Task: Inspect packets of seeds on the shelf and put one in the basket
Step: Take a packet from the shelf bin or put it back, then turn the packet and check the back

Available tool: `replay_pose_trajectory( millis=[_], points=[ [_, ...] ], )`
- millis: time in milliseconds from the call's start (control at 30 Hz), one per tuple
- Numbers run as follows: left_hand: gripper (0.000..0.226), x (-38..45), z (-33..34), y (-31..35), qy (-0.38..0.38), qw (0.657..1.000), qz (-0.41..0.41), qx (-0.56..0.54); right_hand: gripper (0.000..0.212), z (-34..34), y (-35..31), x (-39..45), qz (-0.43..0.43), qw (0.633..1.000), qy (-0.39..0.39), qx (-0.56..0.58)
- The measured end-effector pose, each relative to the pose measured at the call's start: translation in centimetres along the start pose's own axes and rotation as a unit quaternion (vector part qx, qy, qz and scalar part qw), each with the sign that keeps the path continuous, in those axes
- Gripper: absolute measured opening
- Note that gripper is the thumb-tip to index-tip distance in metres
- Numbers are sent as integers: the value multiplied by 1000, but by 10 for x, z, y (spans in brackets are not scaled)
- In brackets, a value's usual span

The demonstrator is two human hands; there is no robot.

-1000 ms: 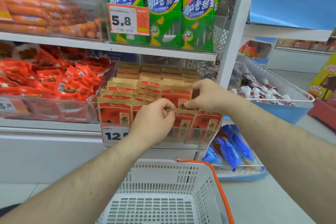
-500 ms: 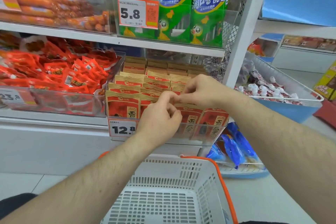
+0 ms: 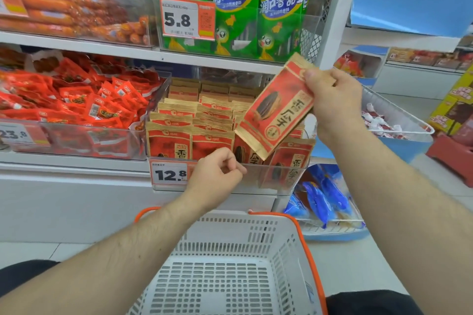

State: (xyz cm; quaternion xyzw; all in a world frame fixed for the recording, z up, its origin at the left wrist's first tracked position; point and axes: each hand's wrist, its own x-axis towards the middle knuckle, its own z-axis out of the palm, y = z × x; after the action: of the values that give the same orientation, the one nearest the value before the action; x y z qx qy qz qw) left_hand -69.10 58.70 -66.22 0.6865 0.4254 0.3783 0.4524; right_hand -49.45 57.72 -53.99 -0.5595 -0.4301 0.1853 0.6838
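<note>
While the right hand (image 3: 330, 100) pinches a tilted seed packet (image 3: 277, 107) above the bin of packets (image 3: 194, 135), the left hand (image 3: 217, 174) hovers by the bin front, fingers loosely curled, holding nothing, over the basket (image 3: 256, 233).

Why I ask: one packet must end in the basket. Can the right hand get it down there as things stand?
Probably yes: the right hand grips the seed packet clear of the bin, and the basket lies open below it.

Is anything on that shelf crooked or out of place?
Only the seed packet in the right hand: it is tilted in the air above the clear bin, while the other packets stand upright in rows. The left hand is by the bin's front. Nothing looks spilled or torn.
</note>
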Motion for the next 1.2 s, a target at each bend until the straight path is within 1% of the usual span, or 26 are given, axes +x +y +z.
replay_pose_trajectory(
  millis=[67,100,167,200,267,300,367,400,433,500,567,600,667,733,867,933,1033,1133,1200],
  points=[
    [26,-2,5,3,-55,994,-70,-64,11,-4,-2,-3,115,985,-16,130],
    [22,-4,7,4,-85,988,-110,-71,12,-4,-1,-6,158,973,-32,168],
    [15,-10,7,2,-131,975,-163,-72,13,-3,2,-14,208,954,-72,204],
    [16,-13,6,1,-139,970,-178,-88,14,1,4,-19,220,948,-94,209],
    [32,-16,2,8,-138,958,-193,-160,15,9,6,-33,229,944,-135,196],
    [43,-18,-2,13,-139,948,-188,-215,14,14,9,-42,227,945,-153,181],
    [63,-19,-10,26,-136,913,-172,-343,14,24,16,-59,225,946,-183,143],
    [68,-21,-13,31,-131,900,-165,-382,14,29,19,-68,225,946,-199,120],
    [67,-22,-16,34,-124,897,-156,-394,12,33,23,-76,213,950,-212,90],
    [51,-24,-17,31,-99,917,-141,-359,12,39,28,-88,153,962,-225,22],
    [36,-27,-16,22,-70,932,-133,-329,21,43,34,-96,103,968,-227,-31],
    [33,-28,-15,17,-52,937,-127,-322,23,43,37,-100,90,967,-231,-55],
    [33,-30,-14,12,-19,941,-114,-318,24,42,45,-105,85,964,-237,-89],
    [37,-32,-13,9,-3,941,-111,-320,19,41,52,-109,108,961,-241,-87],
    [42,-33,-13,10,-9,933,-130,-335,14,41,56,-111,144,958,-237,-70],
    [42,-33,-15,12,-10,928,-139,-345,18,38,58,-113,178,954,-239,-29],
    [44,-33,-19,12,-11,922,-151,-356,29,33,58,-117,229,938,-258,16],
    [47,-34,-22,11,-18,918,-174,-356,34,30,56,-118,269,928,-256,34],
    [48,-34,-22,11,-20,917,-185,-354,35,30,57,-119,274,925,-262,25]
  ],
)
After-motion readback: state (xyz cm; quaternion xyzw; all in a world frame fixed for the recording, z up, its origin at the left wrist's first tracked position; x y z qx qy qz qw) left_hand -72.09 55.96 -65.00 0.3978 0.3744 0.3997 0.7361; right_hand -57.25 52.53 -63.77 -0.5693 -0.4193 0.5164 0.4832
